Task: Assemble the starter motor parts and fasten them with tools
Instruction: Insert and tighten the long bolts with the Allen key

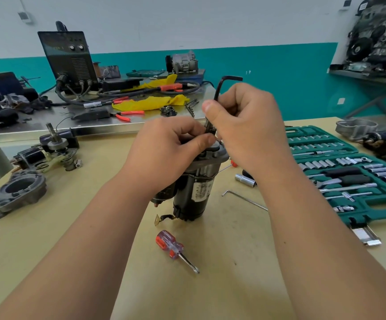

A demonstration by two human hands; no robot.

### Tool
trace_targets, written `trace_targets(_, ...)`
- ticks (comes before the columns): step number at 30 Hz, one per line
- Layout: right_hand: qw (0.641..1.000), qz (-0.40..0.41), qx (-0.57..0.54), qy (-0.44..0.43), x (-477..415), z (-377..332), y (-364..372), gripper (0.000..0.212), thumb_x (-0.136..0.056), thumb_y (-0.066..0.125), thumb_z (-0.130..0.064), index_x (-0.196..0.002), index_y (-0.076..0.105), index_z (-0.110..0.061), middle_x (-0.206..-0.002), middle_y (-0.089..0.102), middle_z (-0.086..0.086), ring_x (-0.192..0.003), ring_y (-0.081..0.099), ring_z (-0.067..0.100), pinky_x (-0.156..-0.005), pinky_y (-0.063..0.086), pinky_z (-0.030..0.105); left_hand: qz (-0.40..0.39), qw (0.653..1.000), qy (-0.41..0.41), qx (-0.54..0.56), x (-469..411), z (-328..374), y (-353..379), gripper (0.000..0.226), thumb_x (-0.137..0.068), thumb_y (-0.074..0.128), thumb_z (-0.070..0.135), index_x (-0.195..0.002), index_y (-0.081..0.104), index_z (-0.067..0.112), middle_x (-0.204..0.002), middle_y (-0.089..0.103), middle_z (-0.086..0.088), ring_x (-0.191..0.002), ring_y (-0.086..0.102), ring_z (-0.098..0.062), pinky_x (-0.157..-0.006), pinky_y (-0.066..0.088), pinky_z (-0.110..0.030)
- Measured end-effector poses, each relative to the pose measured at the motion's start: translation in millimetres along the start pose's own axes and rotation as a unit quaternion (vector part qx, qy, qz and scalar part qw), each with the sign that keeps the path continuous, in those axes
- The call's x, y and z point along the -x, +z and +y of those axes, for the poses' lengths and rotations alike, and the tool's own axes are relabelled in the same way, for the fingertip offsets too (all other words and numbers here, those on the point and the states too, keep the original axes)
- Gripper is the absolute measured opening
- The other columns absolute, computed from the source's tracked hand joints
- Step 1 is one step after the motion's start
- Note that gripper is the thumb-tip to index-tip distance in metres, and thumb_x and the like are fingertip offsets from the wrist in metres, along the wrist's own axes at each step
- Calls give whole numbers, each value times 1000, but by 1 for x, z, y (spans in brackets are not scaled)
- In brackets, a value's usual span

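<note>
The motor (196, 195) stands upright on the table (210, 285), directly under both grips. The right hand (245, 125) pinches the long shank of a black L-shaped key (219, 88), fingers curled round it, with the short arm jutting out above the fist. The left hand (164, 153) pinches the key's lower tip between thumb and forefinger, where it meets the motor's top plate. Any bolt there is hidden.

The step looks like seating the key in a bolt head and running it down. To do it well, keep the shank in line with the bolt. Let the left fingers guide the tip until it drops fully home, then spin from the top. The motor stands on a narrow end, so sideways force could tip it. The left hand would do better lower, round the body, before any firm turn.

Above the grips is open air, so the short arm can swing freely. Below and right of them lie a loose socket (245, 180), a thin key (245, 199) and the socket case (349, 172). Nearer the person lies a screwdriver (171, 245). None touches the motor. The table's far edge runs just past the grips.
</note>
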State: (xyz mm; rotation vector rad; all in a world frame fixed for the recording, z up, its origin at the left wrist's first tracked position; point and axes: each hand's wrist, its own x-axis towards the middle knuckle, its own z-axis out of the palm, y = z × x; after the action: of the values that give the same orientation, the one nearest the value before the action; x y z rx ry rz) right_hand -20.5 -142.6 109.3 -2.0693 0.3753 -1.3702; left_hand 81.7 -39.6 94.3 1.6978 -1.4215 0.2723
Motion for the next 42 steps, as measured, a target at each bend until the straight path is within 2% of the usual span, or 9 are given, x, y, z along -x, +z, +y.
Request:
trace_targets(5, 978, -172, -116, 2, -7, 1, -12, 17, -91, 57, -23, -82, 66, -33, -58, 59, -14, -56, 55, 2, -53, 50, 22, -35, 998, 41, -21, 0, -1, -5, 14, -93, 60, 24, -80, 67, 24, -56, 53, 11, -53, 48, -8, -46, 35, -23)
trace_targets(9, 997, -61, -41, -5, -5, 4, -4, 23, -83, 63, -31, -60, 57, -30, -53, 54, -15, -51, 48, 0, -50, 43, 21, -53, 995, 53, -60, -2, 3, -2, 12, -94, 55, 25, -85, 63, 26, -59, 52, 16, -55, 50, -2, -49, 32, -16)
trace_targets(13, 999, 35, -38, 17, -1, 8, 8, 32, -80, 69, -33, -56, 47, -30, -51, 47, -16, -50, 45, -2, -47, 32, 10, -13, 1000, 8, -11, -4, 1, 2, 17, -87, 64, 31, -86, 70, 16, -76, 68, 7, -72, 65, -2, -61, 52, -31)
trace_targets(19, 982, -153, -107, -8, -8, 2, -8, 18, -90, 56, -25, -77, 65, -35, -61, 61, -11, -54, 52, 1, -52, 44, 18, -37, 997, 58, -32, -2, -2, -6, 12, -92, 59, 26, -85, 68, 24, -61, 57, 8, -57, 50, -11, -50, 39, -30)
trace_targets(22, 992, -115, -41, -14, -11, -1, -10, 25, -87, 63, -28, -62, 59, -31, -52, 56, -11, -48, 50, 1, -50, 43, 20, -51, 996, 53, -47, -1, 0, -6, 16, -92, 52, 32, -91, 67, 25, -62, 55, 13, -58, 51, -6, -51, 37, -25)
trace_targets(27, 1000, 5, 7, 12, -3, 1, 5, 36, -80, 72, -36, -57, 46, -28, -52, 42, -12, -51, 42, 0, -48, 32, 12, -2, 1000, -13, 14, 0, 0, -2, 14, -85, 69, 31, -83, 69, 17, -74, 69, 8, -71, 66, -1, -62, 54, -33)
trace_targets(32, 986, -147, -77, -12, -5, -5, -8, 14, -91, 59, -27, -79, 64, -32, -55, 57, -20, -52, 52, -5, -50, 40, 10, -17, 999, 25, -12, 2, -5, -10, 14, -92, 61, 29, -90, 72, 20, -67, 60, 13, -60, 54, -2, -54, 40, -25)
trace_targets(38, 1000, -16, -3, 2, -2, -5, 9, 33, -81, 68, -29, -57, 47, -28, -51, 49, -22, -51, 43, -1, -48, 32, 11, -12, 999, 3, 35, 4, -3, -6, 12, -88, 66, 30, -90, 71, 19, -73, 66, 15, -70, 63, 1, -64, 52, -25)
trace_targets(42, 994, -101, -37, -14, -2, -6, 3, 21, -84, 65, -36, -67, 54, -30, -58, 54, -16, -54, 48, -2, -52, 39, 15, -23, 999, 31, -5, 5, -6, -8, 14, -91, 63, 27, -88, 71, 16, -70, 65, 1, -65, 61, -14, -59, 50, -39)
